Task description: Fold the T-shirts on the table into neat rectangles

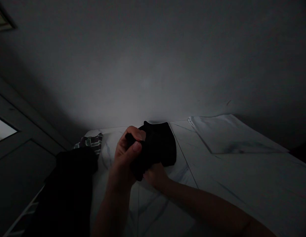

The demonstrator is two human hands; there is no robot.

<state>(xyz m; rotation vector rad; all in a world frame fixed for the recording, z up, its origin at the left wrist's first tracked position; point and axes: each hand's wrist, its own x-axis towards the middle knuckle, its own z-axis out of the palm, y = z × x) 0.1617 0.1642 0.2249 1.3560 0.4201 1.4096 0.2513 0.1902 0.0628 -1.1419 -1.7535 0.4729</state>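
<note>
A black piece of cloth (155, 144) is held up in front of me, over a white marble-patterned surface. It is too dark to tell what kind of garment it is. My left hand (128, 151) pinches its left edge between thumb and fingers. Below the cloth is my right hand (155, 174), its fingers hidden under or behind the black fabric, so I cannot see how they are placed.
Dark clothing (71, 184) lies at the left, with a striped cloth (93, 144) behind it. Folded white fabric (232, 135) lies at the back right. A grey wall (153, 65) rises behind the surface, and a door (16, 144) stands at the left.
</note>
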